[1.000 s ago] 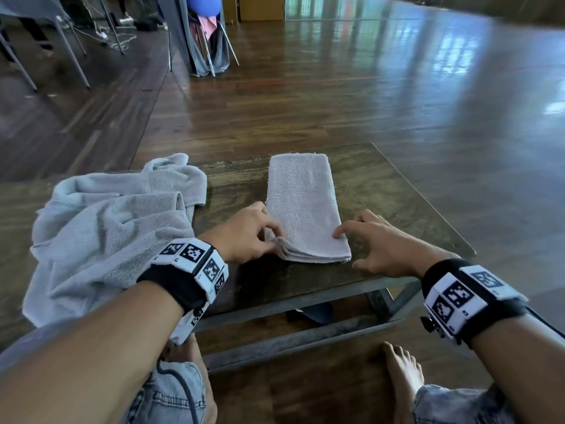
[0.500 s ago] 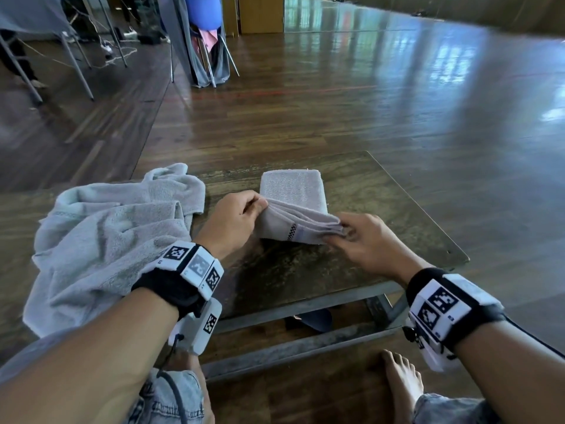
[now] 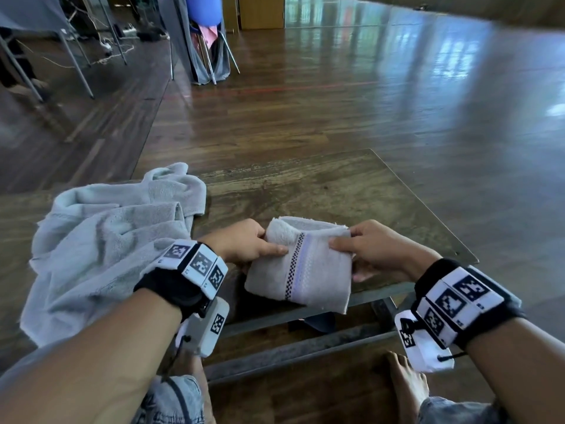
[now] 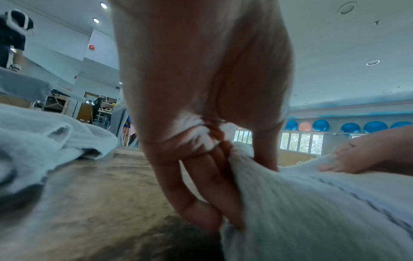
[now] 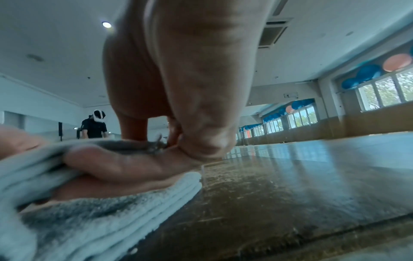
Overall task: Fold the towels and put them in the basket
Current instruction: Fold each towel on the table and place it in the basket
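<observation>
My left fingers (image 4: 210, 194) lie under the left side of the folded towel (image 3: 301, 270) with the thumb on top, pinching it; my right fingers (image 5: 125, 166) slide between its layers on the right side, thumb above, also holding it. The left hand (image 3: 244, 243) and right hand (image 3: 379, 249) thus carry the small grey towel, checked stripe uppermost, at the near edge of the low wooden table (image 3: 336, 191), its near end overhanging that edge. The loose towel (image 3: 104, 240) lies heaped over the table's left edge, unfolded. No basket appears in any view.

Risk, as I judge it: the stacked layers are gripped only at two sides, so the bundle may splay or slip off the near edge if either pinch loosens; the right fingers, sitting inside the layers, could drag the fold open on withdrawal.

Compared with half a second ago, the towel has been doubled over toward me, has come nearer the near edge, and now shows its stripe fully.
</observation>
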`<state>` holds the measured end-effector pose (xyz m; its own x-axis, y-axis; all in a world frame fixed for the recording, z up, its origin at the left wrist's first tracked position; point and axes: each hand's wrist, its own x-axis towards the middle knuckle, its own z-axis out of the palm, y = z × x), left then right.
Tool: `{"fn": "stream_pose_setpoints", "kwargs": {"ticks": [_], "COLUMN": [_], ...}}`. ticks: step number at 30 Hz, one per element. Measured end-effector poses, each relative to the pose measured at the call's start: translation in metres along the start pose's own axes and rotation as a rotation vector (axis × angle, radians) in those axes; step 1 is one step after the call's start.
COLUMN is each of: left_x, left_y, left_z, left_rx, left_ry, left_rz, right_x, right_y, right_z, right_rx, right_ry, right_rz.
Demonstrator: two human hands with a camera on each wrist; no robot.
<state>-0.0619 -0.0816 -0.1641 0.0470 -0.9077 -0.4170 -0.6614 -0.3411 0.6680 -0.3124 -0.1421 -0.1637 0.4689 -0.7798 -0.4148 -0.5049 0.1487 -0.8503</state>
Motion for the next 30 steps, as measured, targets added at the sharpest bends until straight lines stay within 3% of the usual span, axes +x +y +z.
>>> {"fn": "stream_pose_setpoints", "kwargs": {"ticks": [6, 12, 15, 19, 22, 25, 27, 30], "left_x": [0.027, 0.037, 0.038, 0.035, 0.031, 0.024, 0.017, 0.010], "left_y": [0.004, 0.009, 0.011, 0.014, 0.015, 0.019, 0.025, 0.029], "left_z": [0.004, 0.015, 0.016, 0.011, 0.014, 0.019, 0.023, 0.034], "left_rx": [0.051, 0.308, 0.287, 0.177, 0.260, 0.395, 0.486, 0.611], "left_ry": [0.250, 0.324, 0.325, 0.262, 0.427, 0.637, 0.556, 0.302], "left_rz": [-0.007, -0.030, -0.038, -0.077, 0.039, 0.291, 0.365, 0.272], "right_x": [0.022, 0.035, 0.033, 0.026, 0.021, 0.016, 0.010, 0.004], "right_y": [-0.004, -0.003, -0.004, -0.004, -0.006, -0.005, -0.005, -0.003], "right_z": [-0.003, -0.003, -0.004, -0.001, -0.003, -0.008, -0.009, -0.010], "right_rx": [-0.229, -0.342, -0.393, -0.607, -0.671, -0.550, -0.490, -0.564], "right_ry": [0.283, 0.343, 0.371, 0.379, 0.379, 0.325, 0.310, 0.285], "right_rz": [0.000, 0.069, 0.066, -0.083, -0.140, -0.097, -0.092, -0.200]}}
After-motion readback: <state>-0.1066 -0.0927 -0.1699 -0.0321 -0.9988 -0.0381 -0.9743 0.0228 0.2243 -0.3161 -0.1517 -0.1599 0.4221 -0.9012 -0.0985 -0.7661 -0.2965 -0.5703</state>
